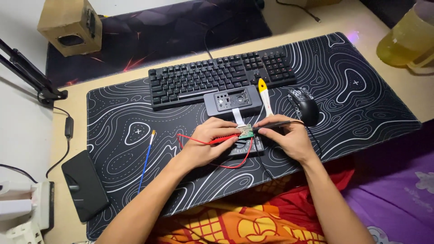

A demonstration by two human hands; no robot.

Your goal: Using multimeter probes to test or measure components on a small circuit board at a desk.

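My left hand grips a red test probe with its red wire looping below. My right hand holds a black probe. Both tips meet on a small green circuit board at the middle of the black patterned desk mat. The board lies over a small dark module. A white ribbon cable runs from the board up to an opened grey device case.
A black keyboard sits behind the case, a black mouse and a yellow-white tool to the right. A blue stick and a black phone lie left. A yellow jug stands far right, a cardboard speaker far left.
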